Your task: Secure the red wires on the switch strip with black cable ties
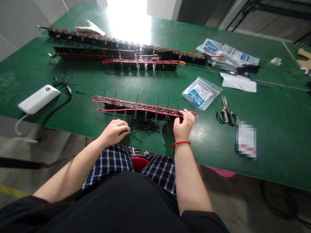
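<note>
Your left grip pinches a black cable tie, tie pile just right of it; right grip clasps the red-wired strip end.

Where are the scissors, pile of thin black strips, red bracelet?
Scissors [226,108]: head view, around the pivot.
Pile of thin black strips [145,125]: head view, middle of the heap.
Red bracelet [181,142]: head view, middle beads.

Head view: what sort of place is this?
Likely an assembly workshop: a long green worktable, a black strip with red wire looped along it, and a pile of thin black ties, with scissors nearby.
</note>
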Action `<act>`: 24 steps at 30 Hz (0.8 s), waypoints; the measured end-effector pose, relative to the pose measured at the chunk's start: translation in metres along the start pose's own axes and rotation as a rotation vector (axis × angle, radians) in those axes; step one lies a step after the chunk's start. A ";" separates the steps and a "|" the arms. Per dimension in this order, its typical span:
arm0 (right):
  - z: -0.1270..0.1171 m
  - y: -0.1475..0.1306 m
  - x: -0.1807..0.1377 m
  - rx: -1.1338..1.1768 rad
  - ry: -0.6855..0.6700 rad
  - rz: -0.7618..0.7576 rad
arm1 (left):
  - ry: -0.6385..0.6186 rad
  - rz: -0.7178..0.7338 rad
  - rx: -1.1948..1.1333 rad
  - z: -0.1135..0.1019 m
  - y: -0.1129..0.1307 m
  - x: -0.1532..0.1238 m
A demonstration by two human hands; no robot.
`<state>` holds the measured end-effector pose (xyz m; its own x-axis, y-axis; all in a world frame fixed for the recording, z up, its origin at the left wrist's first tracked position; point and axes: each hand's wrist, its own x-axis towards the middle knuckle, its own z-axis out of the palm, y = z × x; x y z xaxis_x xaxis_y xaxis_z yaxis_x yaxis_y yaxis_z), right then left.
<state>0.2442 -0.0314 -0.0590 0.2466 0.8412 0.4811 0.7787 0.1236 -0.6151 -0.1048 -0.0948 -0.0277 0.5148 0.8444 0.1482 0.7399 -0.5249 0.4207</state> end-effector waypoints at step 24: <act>0.001 0.001 0.000 -0.001 0.017 -0.017 | 0.329 -0.374 -0.145 0.010 -0.005 0.018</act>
<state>0.2441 -0.0308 -0.0604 0.2430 0.8298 0.5024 0.7838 0.1372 -0.6057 -0.0949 -0.0776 -0.0358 0.0457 0.9726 0.2279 0.7677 -0.1802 0.6150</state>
